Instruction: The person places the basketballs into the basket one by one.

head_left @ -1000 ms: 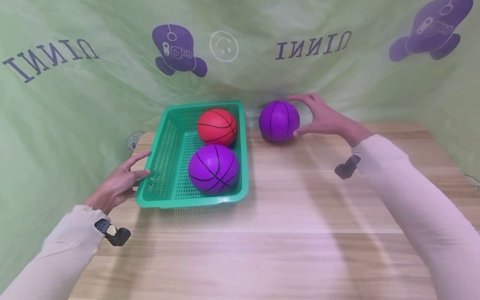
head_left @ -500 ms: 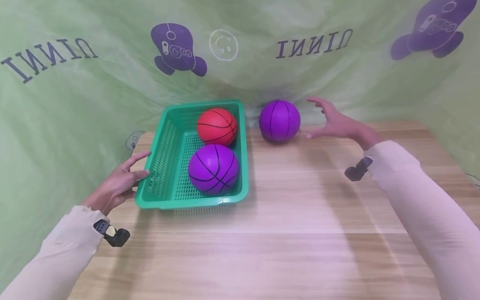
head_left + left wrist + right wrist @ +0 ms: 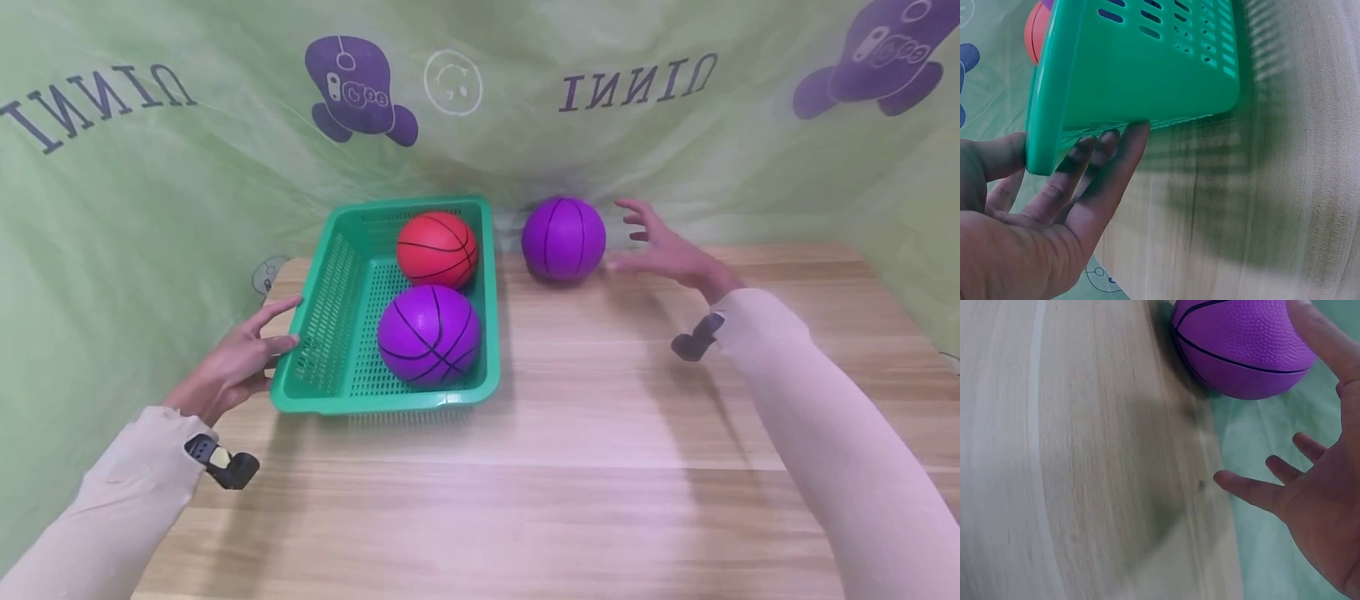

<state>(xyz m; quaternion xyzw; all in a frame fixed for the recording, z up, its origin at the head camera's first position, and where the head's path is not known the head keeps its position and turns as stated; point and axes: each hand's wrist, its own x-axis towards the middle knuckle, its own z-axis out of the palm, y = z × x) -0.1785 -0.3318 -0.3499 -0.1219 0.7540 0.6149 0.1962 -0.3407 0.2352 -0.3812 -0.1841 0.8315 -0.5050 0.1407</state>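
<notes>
A green plastic basket [image 3: 322, 407] stands on the table at the left in the head view. Inside it lie a red basketball [image 3: 437, 248] and a purple basketball [image 3: 429, 335], both with black lines. My left hand [image 3: 243, 358] holds the basket's left side, thumb at the rim [image 3: 1044, 125] and the other fingers against the outer wall below it. Right of the basket, a second purple basketball [image 3: 564, 238] sits at the table's back edge. Beside it on the right is my right hand [image 3: 663, 248], holding nothing, its fingers spread and loosely bent toward the ball.
The wooden table [image 3: 570, 517] spreads in front of the basket and to the right. A green printed sheet [image 3: 517, 142] hangs behind and along the sides, close to the second purple ball. Both wrists carry small black cameras.
My right hand has come off the second purple ball, drawn back to the right, then moved slightly toward it again. The balls and the basket stay in place under my left hand.
</notes>
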